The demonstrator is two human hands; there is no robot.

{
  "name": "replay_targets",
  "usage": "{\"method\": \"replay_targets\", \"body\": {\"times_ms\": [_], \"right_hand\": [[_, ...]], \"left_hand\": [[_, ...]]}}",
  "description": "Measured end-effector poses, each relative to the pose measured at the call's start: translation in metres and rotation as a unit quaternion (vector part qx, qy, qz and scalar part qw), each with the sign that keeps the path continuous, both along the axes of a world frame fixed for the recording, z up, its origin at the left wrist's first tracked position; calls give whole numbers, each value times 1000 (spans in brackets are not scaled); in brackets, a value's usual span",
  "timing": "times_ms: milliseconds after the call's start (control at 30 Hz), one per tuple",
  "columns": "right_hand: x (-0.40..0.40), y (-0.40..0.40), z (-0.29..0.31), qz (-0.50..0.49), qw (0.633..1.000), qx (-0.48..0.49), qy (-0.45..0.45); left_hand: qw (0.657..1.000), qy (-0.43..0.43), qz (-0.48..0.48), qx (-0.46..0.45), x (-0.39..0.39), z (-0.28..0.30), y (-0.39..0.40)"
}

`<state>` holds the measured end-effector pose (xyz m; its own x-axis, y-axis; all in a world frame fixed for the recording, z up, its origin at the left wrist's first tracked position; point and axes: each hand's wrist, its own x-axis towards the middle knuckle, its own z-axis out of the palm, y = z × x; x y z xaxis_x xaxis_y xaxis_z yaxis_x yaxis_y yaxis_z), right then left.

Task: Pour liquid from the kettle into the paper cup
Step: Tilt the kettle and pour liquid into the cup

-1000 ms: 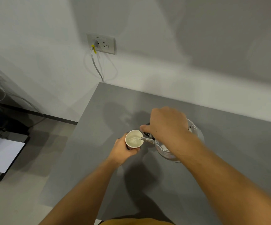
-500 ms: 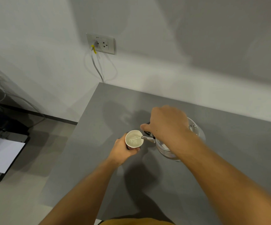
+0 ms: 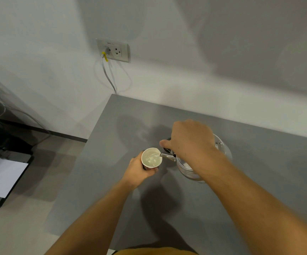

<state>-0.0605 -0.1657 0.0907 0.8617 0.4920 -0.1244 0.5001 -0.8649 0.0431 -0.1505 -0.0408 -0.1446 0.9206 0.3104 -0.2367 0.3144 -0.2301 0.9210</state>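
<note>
A white paper cup stands upright near the left part of the grey table, with pale liquid inside. My left hand is wrapped around its side from the near left. A clear glass kettle is tilted toward the cup, and its metal spout reaches over the cup's right rim, with liquid running in. My right hand grips the kettle's dark handle from above and hides most of the lid and body.
The table's left edge runs just left of the cup, with floor below. A wall socket with a plugged grey cable hangs behind the table corner. A printer with white paper sits on the floor at the left.
The kettle has tipped a little further toward the cup and my right hand has risen slightly. The liquid in the cup stands a bit higher. My left hand has stayed put.
</note>
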Motion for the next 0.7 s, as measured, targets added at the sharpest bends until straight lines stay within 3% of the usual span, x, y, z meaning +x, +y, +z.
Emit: {"method": "replay_targets", "body": {"times_ms": [333, 700], "right_hand": [[6, -20, -4, -47, 998, 43, 29], [23, -68, -32, -116, 968, 152, 162]], "left_hand": [[1000, -1, -4, 13, 0, 1, 0], [1000, 4, -4, 27, 1, -3, 0]]}}
